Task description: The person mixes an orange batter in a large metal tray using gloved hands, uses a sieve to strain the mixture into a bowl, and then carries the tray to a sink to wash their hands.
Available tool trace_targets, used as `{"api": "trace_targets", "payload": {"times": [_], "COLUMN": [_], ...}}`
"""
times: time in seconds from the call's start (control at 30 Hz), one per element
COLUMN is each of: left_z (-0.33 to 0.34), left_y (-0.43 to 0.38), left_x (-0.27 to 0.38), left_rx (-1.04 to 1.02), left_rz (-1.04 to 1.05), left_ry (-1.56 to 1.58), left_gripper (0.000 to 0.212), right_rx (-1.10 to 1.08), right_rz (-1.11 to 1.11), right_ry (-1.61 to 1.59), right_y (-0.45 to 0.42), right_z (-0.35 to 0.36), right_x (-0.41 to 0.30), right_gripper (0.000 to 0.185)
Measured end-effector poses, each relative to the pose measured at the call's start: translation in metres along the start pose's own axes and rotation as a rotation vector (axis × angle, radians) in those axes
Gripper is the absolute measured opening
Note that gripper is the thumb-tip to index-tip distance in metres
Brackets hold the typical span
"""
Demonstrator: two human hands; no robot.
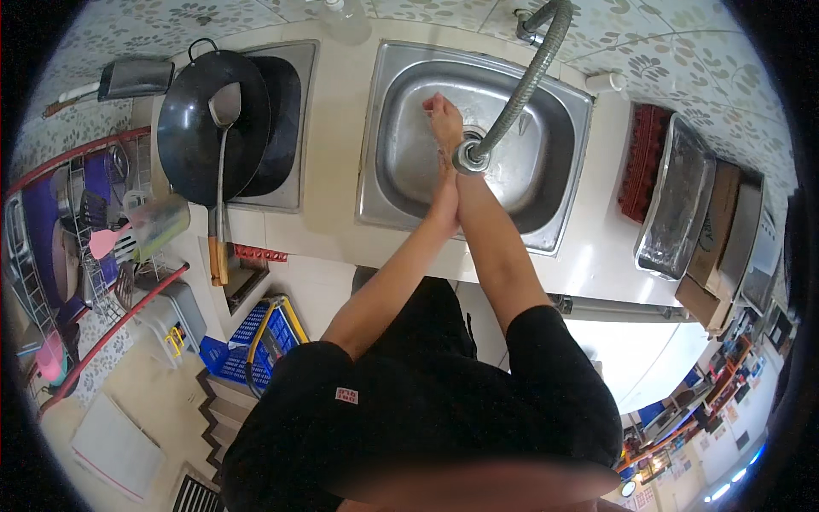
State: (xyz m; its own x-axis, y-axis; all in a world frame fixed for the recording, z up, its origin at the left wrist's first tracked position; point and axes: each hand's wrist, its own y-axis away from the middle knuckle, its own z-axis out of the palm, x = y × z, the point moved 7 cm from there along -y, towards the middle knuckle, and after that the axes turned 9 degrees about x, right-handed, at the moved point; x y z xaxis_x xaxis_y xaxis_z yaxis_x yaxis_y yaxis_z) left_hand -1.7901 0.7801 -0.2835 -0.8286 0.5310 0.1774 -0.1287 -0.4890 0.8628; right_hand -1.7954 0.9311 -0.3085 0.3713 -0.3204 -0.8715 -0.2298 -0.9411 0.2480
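A stainless steel sink (398, 134) lies before me, with a flexible metal faucet hose (534, 70) arching over it. Its round metal head (471, 157) hangs above my right wrist and hides part of it. My right hand (445, 125) reaches into the basin beyond that head, holding nothing, its fingers loosely bent and partly apart. Against the inner side of my right forearm (496, 237) rests my left hand (446, 198), which seems wrapped around it near the wrist; some of its fingers are hidden. Bright wet glints show on the basin floor.
Left on the counter, a black wok (192, 128) and metal spatula (225, 105) overhang a second sink (310, 115). A dish rack (96, 269) stands farther left. To the right are red egg trays (645, 160), a metal pan (677, 198) and a cardboard box (716, 237). A blue basket (253, 339) sits below.
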Motion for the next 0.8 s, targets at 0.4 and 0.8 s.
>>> {"api": "trace_targets", "payload": {"times": [0.4, 0.8], "left_z": [0.107, 0.076], "left_y": [-0.031, -0.125], "left_x": [0.041, 0.058], "left_rx": [0.299, 0.100], "left_rz": [0.908, 0.476], "left_ry": [-1.317, -0.568], "left_gripper": [0.052, 0.034], "right_rx": [-0.093, -0.234], "right_rz": [0.502, 0.855], "right_ry": [-1.518, -1.173], "right_y": [0.012, 0.166], "right_z": [-0.067, -0.098], "right_x": [0.073, -0.057], "right_gripper": [0.043, 0.045]}}
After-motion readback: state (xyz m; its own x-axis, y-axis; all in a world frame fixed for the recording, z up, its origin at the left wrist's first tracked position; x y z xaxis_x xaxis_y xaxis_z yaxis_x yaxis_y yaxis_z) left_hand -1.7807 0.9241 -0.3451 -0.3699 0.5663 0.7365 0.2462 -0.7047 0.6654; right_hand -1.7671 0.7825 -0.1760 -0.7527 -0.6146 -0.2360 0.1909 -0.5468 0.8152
